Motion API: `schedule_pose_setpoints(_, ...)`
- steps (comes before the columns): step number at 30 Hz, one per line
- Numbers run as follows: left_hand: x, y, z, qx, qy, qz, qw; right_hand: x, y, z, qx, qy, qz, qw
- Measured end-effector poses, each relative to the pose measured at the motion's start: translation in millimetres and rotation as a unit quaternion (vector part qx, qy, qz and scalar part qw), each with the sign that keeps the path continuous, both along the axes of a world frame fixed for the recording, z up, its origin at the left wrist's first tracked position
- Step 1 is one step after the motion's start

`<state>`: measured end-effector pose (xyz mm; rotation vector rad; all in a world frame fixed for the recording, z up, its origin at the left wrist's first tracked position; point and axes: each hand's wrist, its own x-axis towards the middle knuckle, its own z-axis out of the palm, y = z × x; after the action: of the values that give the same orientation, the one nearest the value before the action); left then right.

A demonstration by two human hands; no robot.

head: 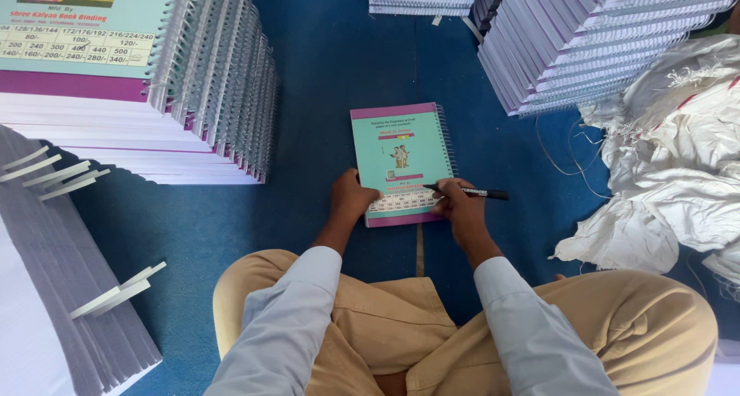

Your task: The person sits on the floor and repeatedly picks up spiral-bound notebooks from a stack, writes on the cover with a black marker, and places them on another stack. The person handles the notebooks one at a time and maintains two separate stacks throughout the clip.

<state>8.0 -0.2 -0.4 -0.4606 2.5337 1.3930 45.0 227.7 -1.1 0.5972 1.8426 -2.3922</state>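
A spiral-bound notebook (401, 153) with a teal cover and purple bands lies flat on the blue floor mat in front of my crossed legs. My left hand (351, 199) rests on its lower left corner and holds it down. My right hand (456, 203) grips a black marker pen (472, 192), its tip on the lower part of the cover near the printed table.
Tall stacks of the same spiral notebooks (177, 80) stand at the left, and more stacks (578, 34) at the upper right. Another pile with paper slips (62, 288) fills the lower left. Crumpled white sacking (678, 157) lies at the right. My tan trousers (401, 327) span the bottom.
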Motion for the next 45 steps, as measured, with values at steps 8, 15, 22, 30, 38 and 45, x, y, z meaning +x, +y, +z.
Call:
schedule_pose_setpoints(8, -2, -5, 2, 0.070, -0.035, 0.006, 0.997, -3, 13, -4, -0.076, 0.048, -0.065, 0.994)
schedule_pose_setpoints(15, -1, -7, 4, 0.124, -0.054, 0.020, 0.991, -3, 12, -2, -0.063, 0.045, -0.057, 0.995)
schedule_pose_setpoints(22, -1, -7, 9, 0.124, -0.073, 0.032, 0.989, -4, 13, -4, -0.065, 0.037, -0.060, 0.995)
schedule_pose_setpoints(30, -1, -9, 13, 0.147, -0.068, 0.025, 0.986, -5, 12, -7, -0.059, 0.034, -0.057, 0.996)
schedule_pose_setpoints(38, -2, -7, 16, 0.146, -0.075, 0.024, 0.986, -6, 13, -9, -0.059, 0.033, -0.044, 0.997)
schedule_pose_setpoints(45, -1, -8, 25, 0.140, -0.082, 0.022, 0.986, -5, 9, -3, 0.007, 0.032, -0.031, 0.999)
